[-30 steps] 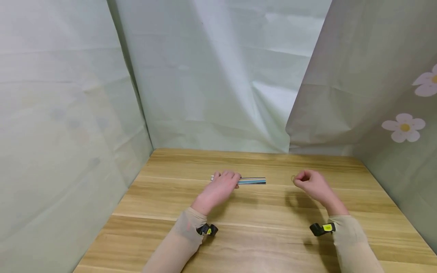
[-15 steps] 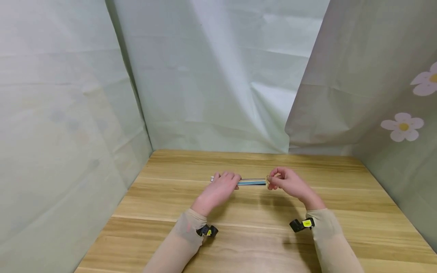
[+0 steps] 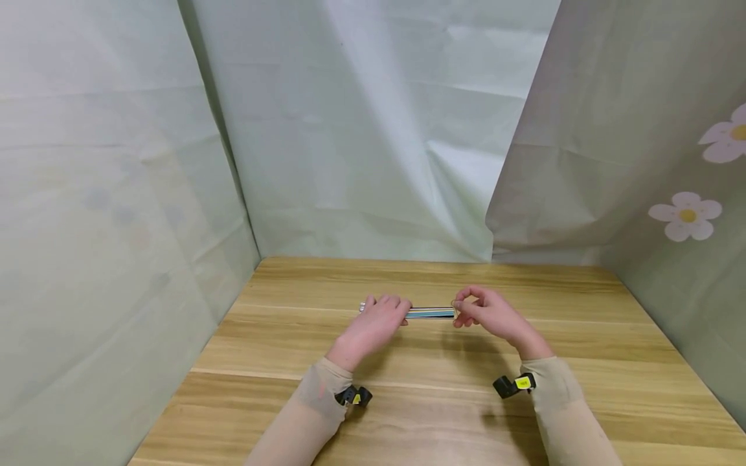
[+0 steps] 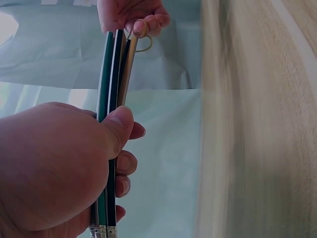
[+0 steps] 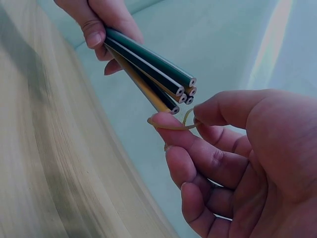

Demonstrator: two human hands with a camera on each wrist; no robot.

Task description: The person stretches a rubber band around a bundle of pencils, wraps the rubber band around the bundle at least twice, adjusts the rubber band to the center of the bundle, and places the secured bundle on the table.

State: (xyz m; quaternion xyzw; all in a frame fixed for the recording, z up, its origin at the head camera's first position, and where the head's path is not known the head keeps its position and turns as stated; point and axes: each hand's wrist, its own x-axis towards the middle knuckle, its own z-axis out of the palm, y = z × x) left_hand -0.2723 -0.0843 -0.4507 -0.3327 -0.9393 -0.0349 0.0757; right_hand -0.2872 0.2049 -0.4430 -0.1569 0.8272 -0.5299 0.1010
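Note:
My left hand point(image 3: 373, 328) grips a bundle of several pencils point(image 3: 432, 313) above the table, thumb on top and fingers curled beneath. Green, dark and yellow barrels show in the right wrist view, their flat unsharpened ends point(image 5: 192, 82) fanned slightly apart. Metal ferrules point(image 4: 103, 231) stick out below the left palm in the left wrist view. At the bundle's right end, my right hand point(image 3: 495, 317) pinches a thin yellow rubber band point(image 5: 173, 127). It is stretched over a fingertip, close beside the yellow pencil's end.
The wood-grain table point(image 3: 408, 414) lies beneath both hands. Pale cloth sheets point(image 3: 373, 162) hang behind it and at its sides, with printed flowers point(image 3: 686, 217) on the right. Each wrist carries a small black camera point(image 3: 513, 386).
My right hand has moved left with the rubber band, from well off the pencils to right at their ends. The left hand has kept its grip in nearly the same place.

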